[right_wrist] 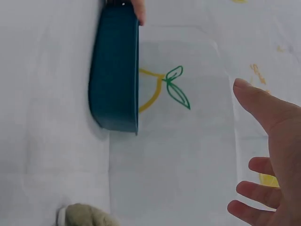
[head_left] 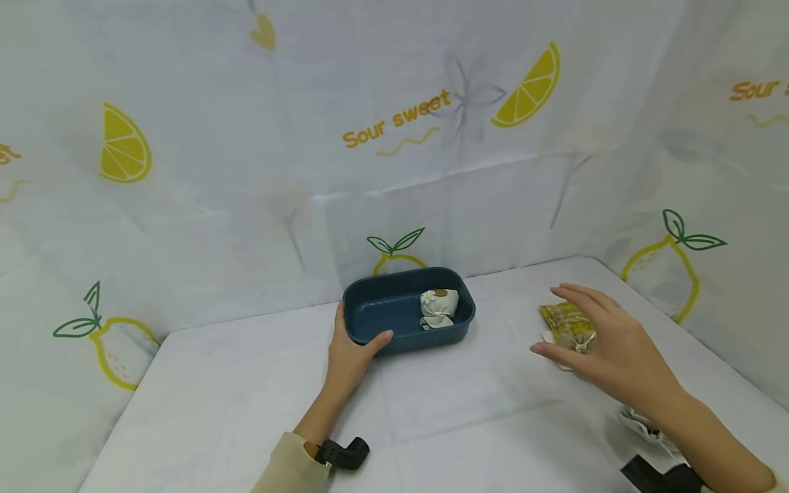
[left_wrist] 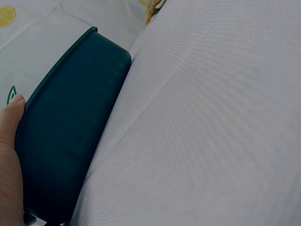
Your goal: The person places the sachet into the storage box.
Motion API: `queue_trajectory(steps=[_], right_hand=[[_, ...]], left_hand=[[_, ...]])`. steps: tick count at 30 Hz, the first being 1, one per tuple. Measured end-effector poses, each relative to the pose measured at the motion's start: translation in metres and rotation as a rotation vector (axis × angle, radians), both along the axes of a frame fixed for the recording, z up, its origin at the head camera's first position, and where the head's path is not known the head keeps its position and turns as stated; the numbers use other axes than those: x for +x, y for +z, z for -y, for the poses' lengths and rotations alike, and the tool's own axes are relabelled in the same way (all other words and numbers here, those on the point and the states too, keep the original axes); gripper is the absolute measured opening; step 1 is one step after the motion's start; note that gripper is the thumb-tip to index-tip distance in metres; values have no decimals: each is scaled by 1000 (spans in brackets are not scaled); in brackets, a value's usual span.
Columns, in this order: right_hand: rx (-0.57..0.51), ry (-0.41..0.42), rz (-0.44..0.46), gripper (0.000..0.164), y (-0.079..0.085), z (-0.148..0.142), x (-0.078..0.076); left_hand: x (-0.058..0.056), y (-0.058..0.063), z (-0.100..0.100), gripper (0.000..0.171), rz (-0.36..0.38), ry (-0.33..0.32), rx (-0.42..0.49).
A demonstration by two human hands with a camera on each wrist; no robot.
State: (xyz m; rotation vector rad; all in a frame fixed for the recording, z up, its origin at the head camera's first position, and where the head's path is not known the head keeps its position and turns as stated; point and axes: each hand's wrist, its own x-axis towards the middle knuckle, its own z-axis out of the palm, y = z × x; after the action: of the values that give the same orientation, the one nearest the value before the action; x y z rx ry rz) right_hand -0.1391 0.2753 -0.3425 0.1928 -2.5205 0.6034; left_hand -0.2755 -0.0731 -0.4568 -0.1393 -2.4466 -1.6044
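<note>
A dark blue rectangular box (head_left: 385,313) stands near the back of the white table, and my left hand (head_left: 351,352) grips its left end, thumb at the front rim. In the left wrist view, the thumb side of that hand lies against the box wall (left_wrist: 70,122). Inside the box, toward the right, sits a small white drawstring pouch (head_left: 439,305) with a flower on it. My right hand (head_left: 616,346) holds nothing, thumb and fingers spread apart. Beyond it lies a yellow patterned pouch (head_left: 562,320), tied with a pale cord and partly hidden by the hand.
Below my right forearm lies a greyish-white cloth item (head_left: 644,424), mostly covered by the arm. White cloth (head_left: 394,185) printed with lemons hangs behind the table and at its sides. The box stands close to this back cloth.
</note>
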Motion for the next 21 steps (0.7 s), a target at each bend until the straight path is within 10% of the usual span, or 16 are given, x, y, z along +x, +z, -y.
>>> queue_trajectory(steps=[21], right_hand=[[-45, -121, 160, 114, -87, -91, 35]], left_hand=[[0, 1, 0, 115, 6, -1, 5]])
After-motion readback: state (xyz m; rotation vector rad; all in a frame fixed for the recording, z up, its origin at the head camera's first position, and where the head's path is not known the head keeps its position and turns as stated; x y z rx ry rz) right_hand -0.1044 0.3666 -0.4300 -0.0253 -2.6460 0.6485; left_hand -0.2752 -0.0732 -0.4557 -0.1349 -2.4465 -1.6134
